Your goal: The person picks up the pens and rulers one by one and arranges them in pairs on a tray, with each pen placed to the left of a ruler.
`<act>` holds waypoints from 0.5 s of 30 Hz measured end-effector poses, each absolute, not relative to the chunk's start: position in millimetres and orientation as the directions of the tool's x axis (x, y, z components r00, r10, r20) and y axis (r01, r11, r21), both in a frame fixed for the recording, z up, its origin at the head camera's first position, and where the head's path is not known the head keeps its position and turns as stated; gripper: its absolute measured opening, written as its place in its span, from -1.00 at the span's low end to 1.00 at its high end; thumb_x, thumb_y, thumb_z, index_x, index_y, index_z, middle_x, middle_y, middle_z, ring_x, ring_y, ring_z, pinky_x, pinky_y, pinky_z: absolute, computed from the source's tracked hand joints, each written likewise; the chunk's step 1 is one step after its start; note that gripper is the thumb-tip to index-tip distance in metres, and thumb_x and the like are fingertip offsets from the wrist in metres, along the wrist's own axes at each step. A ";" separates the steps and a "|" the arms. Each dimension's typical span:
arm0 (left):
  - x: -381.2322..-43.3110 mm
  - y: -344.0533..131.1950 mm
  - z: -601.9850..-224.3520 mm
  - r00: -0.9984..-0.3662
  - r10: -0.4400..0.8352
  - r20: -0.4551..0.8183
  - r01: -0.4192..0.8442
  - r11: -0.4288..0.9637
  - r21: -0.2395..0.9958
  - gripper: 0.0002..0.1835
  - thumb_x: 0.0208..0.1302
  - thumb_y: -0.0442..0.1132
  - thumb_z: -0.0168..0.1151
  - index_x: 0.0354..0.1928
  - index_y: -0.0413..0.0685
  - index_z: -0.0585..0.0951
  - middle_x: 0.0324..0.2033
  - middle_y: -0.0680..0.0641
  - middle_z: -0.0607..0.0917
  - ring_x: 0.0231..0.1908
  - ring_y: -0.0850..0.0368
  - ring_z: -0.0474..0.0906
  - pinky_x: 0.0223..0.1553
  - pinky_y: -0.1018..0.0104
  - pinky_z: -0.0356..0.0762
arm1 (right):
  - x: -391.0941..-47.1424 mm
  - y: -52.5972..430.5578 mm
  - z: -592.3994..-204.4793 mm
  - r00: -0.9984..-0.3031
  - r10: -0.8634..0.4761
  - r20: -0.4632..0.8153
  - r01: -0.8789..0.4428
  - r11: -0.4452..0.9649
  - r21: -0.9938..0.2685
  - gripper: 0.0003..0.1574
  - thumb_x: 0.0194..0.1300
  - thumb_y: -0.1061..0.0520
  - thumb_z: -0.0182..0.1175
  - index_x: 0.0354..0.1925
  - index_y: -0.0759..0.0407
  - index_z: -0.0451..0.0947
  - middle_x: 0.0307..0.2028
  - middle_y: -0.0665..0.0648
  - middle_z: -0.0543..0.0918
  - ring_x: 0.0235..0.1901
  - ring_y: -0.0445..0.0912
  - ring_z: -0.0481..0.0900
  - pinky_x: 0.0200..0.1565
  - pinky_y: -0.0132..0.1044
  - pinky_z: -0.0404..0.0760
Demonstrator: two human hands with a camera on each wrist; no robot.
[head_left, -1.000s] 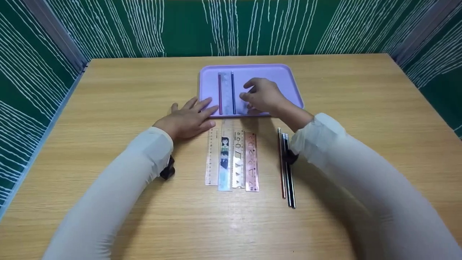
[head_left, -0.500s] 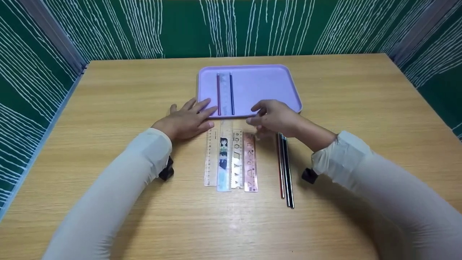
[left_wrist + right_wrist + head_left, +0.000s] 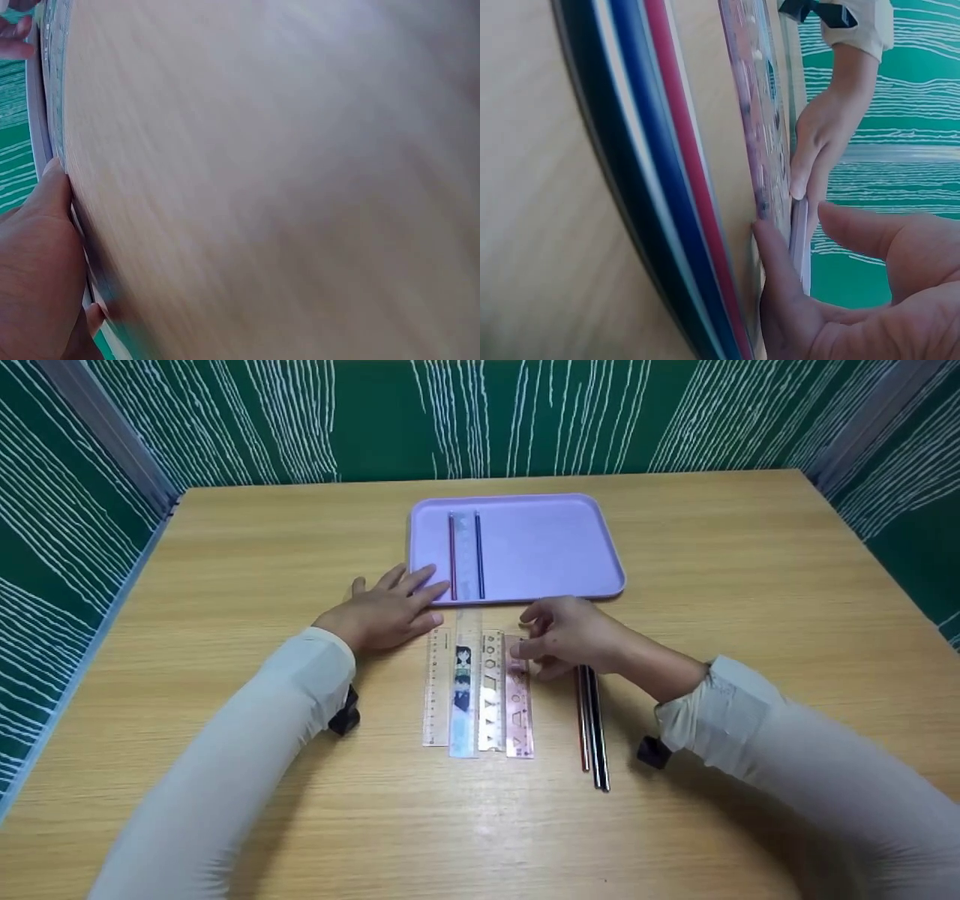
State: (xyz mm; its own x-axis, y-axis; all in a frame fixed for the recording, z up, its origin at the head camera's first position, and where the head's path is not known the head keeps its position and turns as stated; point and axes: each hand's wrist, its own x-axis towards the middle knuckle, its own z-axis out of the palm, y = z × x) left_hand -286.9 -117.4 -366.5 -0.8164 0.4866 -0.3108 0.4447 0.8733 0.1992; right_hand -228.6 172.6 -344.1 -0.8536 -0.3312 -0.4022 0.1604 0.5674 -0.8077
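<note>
My left hand [image 3: 382,615] lies with fingers spread on the front left corner of the purple tray [image 3: 547,547]. On that tray lie a red pencil [image 3: 452,559], a clear ruler [image 3: 466,555] and a dark blue pencil [image 3: 480,555], side by side. My right hand [image 3: 576,636] is over the far end of the pink stencil ruler [image 3: 519,727], thumb and fingers loosely bent and apart. In the right wrist view a fingertip is right at the end of the pink ruler [image 3: 744,97]. Left of it lie a stencil ruler [image 3: 491,720], a cartoon-printed ruler [image 3: 463,739] and a clear ruler [image 3: 436,697].
Beside the rulers, partly under my right hand, lies a group of pencils [image 3: 592,727], one red and the others dark. Everything stands on a wooden table [image 3: 300,825]. Green panels with white streaks [image 3: 382,427] rise behind it.
My right hand has come back from over the tray, toward me, to the far end of the pink ruler. The left hand stays at the tray's corner.
</note>
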 end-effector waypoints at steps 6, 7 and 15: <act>-285.8 -117.2 -365.9 -0.816 0.485 -0.313 0.439 0.874 0.211 -0.32 0.52 0.40 -0.36 0.59 0.67 -0.18 0.64 0.24 -0.33 0.64 -0.08 -0.48 0.48 -0.49 -0.42 | -219.9 173.5 -346.3 -0.836 -0.340 -0.430 0.205 0.534 -0.820 -0.17 0.17 0.29 0.48 0.33 0.42 0.34 -0.05 0.25 0.47 -0.28 0.00 0.70 -0.15 -0.14 0.80; -285.6 -117.1 -365.8 -0.816 0.486 -0.313 0.438 0.873 0.212 -0.32 0.52 0.40 -0.36 0.59 0.67 -0.18 0.64 0.24 -0.33 0.64 -0.08 -0.48 0.48 -0.50 -0.43 | -218.5 173.3 -346.5 -0.835 -0.339 -0.433 0.212 0.529 -0.822 -0.17 0.16 0.30 0.48 0.33 0.41 0.35 -0.05 0.25 0.46 -0.29 0.00 0.70 -0.15 -0.14 0.80; -285.6 -116.3 -364.8 -0.817 0.483 -0.314 0.436 0.875 0.212 -0.33 0.52 0.41 -0.36 0.59 0.69 -0.19 0.64 0.25 -0.33 0.64 -0.08 -0.48 0.48 -0.49 -0.42 | -212.6 173.5 -351.6 -0.850 -0.322 -0.416 0.207 0.521 -0.828 -0.10 -0.01 0.41 0.54 0.27 0.35 0.38 -0.01 0.28 0.42 -0.32 0.04 0.74 -0.18 -0.13 0.80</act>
State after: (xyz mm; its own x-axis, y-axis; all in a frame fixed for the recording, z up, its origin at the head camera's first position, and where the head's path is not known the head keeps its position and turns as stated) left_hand -285.6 -116.3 -364.8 -0.8173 0.4832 -0.3140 0.4358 0.8748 0.2118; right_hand -212.6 173.5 -351.6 -0.8502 -0.3223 -0.4162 0.2075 0.5215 -0.8276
